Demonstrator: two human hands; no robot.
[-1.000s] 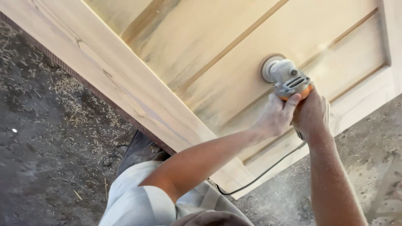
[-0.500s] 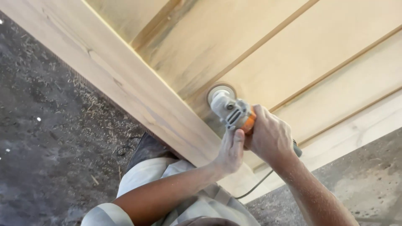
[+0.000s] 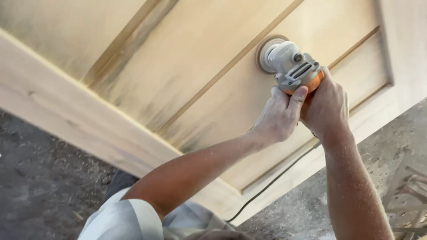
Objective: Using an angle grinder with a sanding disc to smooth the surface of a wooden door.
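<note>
Both hands have carried the sander (image 3: 289, 62) up and rightward across the wooden door panel (image 3: 195, 58). Left hand (image 3: 278, 116) and right hand (image 3: 327, 106) grip its body, fingers closed tight.

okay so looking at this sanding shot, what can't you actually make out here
- Sander handle: head view, covered by the left hand and right hand.
- Sanding disc face: pressed against the wooden door.
- Cord end: runs behind the person's left arm.
- Door's far corners: cut off by the frame edges.

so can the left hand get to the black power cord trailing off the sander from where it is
Probably yes. The left hand grips the grey and orange sander, and the black power cord runs across the pale wooden door panel just below, with nothing over it.
</note>
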